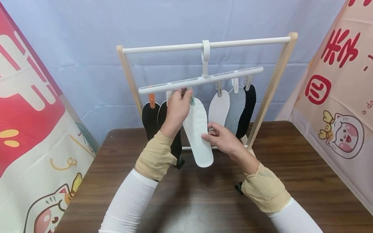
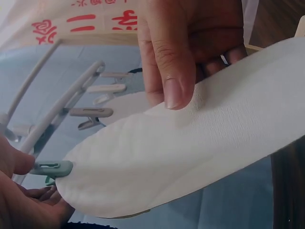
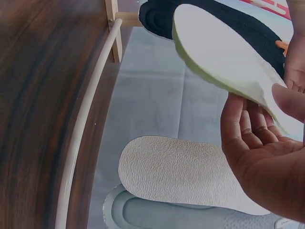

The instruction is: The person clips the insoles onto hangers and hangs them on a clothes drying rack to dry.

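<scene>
A white insole hangs tilted from a green clip on a white clip hanger. My left hand is raised to the hanger and pinches that clip at the insole's top end. My right hand pinches the insole's right edge about halfway down, with the thumb on its face and the fingers behind. In the right wrist view the same insole shows a pale green edge above my palm.
The hanger hooks over the white bar of a wooden rack on a dark wood table. Black insoles hang at the left. A white, a grey and a black insole hang at the right. Printed banners flank the table.
</scene>
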`<state>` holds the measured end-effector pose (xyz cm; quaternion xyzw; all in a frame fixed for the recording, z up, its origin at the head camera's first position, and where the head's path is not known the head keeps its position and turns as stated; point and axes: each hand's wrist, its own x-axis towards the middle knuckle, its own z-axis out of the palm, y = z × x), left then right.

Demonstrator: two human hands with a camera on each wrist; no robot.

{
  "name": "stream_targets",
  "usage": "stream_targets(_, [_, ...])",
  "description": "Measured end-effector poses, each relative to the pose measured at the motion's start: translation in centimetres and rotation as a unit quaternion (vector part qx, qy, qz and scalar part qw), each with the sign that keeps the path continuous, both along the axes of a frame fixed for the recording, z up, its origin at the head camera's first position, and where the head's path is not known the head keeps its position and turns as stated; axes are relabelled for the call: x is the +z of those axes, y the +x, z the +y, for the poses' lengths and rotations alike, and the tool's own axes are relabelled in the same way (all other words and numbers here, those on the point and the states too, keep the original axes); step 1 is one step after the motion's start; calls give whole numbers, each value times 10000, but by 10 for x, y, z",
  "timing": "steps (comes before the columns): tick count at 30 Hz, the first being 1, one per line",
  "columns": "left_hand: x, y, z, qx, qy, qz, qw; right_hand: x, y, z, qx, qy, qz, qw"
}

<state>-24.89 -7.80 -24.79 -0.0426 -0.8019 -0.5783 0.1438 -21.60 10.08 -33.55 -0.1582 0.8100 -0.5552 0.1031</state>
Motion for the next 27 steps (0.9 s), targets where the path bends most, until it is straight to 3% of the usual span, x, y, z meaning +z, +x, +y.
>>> stream_targets(11, [-4, 8, -4, -255, -630, 318, 9972, -7, -2, -1, 92, -2, -49, 9999])
stream_targets(19, [-10, 13, -5, -517, -736, 525, 9946, -10, -1, 2, 55, 305, -83, 9995])
stream_targets(27, [-18, 17, -4, -567, -915, 408, 9934, -17, -2, 4, 75, 532, -63, 9985])
